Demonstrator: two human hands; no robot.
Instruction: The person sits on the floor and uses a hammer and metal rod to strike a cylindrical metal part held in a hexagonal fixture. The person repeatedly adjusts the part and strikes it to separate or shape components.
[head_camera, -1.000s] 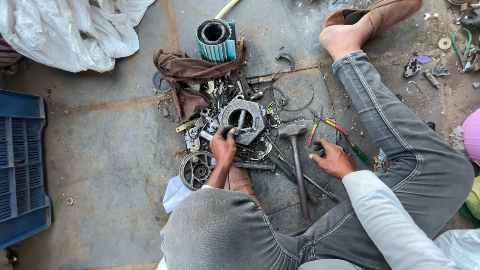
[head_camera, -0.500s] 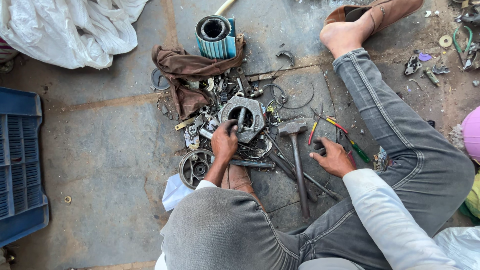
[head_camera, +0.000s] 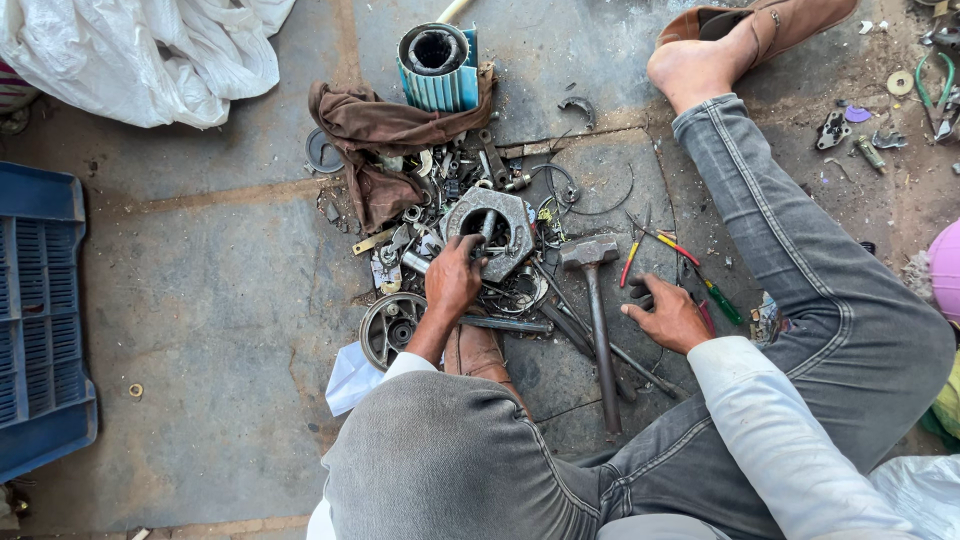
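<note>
Head cam looks down at a person sitting on a concrete floor w/ a heap of metal scrap in centre frame. Left hand (head_camera: 455, 277) sits mid-frame, fingers curled around a short metal rod or tool that pokes into the hole of a grey hexagonal metal housing (head_camera: 495, 228); grip looks closed on the rod, though exactly what it is can't be told. Housing lies on top of the scrap pile, just above the hand. Right hand (head_camera: 668, 313) is right of centre, palm down on the floor w/ fingers loosely bent, near a small dark part at its fingertips; can't tell if it pinches anything. Hammer (head_camera: 595, 300) lies between the two hands, head toward the top of frame, handle running down toward the legs. Pliers w/ red and yellow handles (head_camera: 640, 245) and a green-handled screwdriver (head_camera: 715, 295) lie just above and right of the right hand. Round metal wheel part (head_camera: 390, 328) sits left of the left forearm. Brown rag (head_camera: 380, 140) is draped upper centre-left, beside a ribbed blue-and-dark cylindrical motor part (head_camera: 438, 60) at top centre. Blue plastic crate (head_camera: 40, 320) at left edge, white plastic sheet (head_camera: 140, 50) in upper left. Person's bare foot (head_camera: 700, 65) rests upper right.
</note>
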